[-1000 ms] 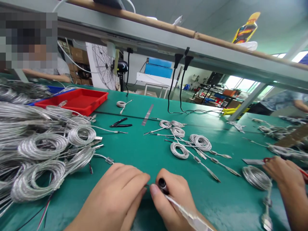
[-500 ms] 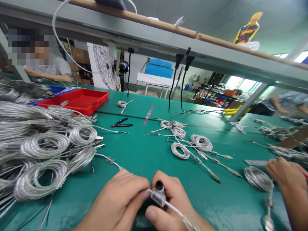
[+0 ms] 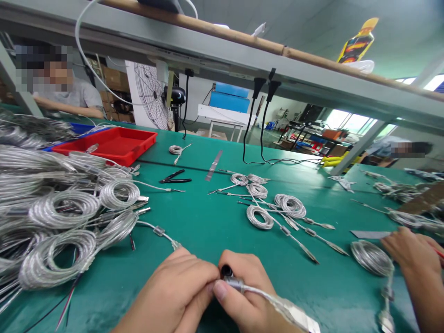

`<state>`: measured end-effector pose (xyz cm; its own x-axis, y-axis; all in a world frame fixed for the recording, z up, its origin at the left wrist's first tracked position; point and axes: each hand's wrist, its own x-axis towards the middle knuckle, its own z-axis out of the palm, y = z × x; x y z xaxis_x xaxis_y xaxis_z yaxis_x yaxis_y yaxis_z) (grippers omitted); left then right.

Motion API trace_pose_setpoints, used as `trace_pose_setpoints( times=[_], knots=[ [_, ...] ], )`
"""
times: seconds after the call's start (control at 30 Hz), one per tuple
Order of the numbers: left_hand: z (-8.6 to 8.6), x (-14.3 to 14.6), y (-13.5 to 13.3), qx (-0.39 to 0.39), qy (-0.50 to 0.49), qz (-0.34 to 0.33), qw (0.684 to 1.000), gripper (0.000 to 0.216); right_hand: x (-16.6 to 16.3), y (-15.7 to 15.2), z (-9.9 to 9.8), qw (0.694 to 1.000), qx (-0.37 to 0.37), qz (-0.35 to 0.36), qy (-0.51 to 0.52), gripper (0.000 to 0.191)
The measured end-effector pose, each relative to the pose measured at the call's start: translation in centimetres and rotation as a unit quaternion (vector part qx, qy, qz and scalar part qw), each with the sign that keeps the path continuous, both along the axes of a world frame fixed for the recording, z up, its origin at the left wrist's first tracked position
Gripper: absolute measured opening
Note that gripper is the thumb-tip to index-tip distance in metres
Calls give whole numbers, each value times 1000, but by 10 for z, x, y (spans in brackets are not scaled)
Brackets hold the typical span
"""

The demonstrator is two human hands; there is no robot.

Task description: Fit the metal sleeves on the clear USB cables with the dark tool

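Connector (image 3: pixel 233 281), metallic with a black tip, is sitting at bottom centre of the frame, pinched between the left hand (image 3: pixel 169 291) and the right hand (image 3: pixel 251 296), which are pressing close together around it, while its clear braided cable (image 3: pixel 280 307) is running toward the lower right. Coiled clear cables (image 3: pixel 58 212) are lying heaped across the left of the green table (image 3: pixel 204 236), with a red tray (image 3: pixel 104 148) sitting behind them and black-handled wire cutters (image 3: pixel 175 180) lying beside them. At the right edge, another person's hand (image 3: pixel 411 254) is reaching just beyond a silver cable coil (image 3: pixel 371 258).
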<state>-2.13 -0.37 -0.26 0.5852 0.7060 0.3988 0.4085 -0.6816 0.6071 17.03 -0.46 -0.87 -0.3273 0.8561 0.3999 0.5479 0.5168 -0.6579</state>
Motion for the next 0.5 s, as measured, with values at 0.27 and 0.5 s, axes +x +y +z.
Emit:
trace_pose_setpoints(
  times=[0.27, 0.5],
  knots=[
    [2, 6, 8, -297, -90, 30, 950, 34, 5, 3, 0, 1000, 11, 15, -7, 64],
    [0, 5, 21, -449, -171, 4, 877, 42, 9, 9, -2, 997, 62, 15, -43, 64]
  ],
)
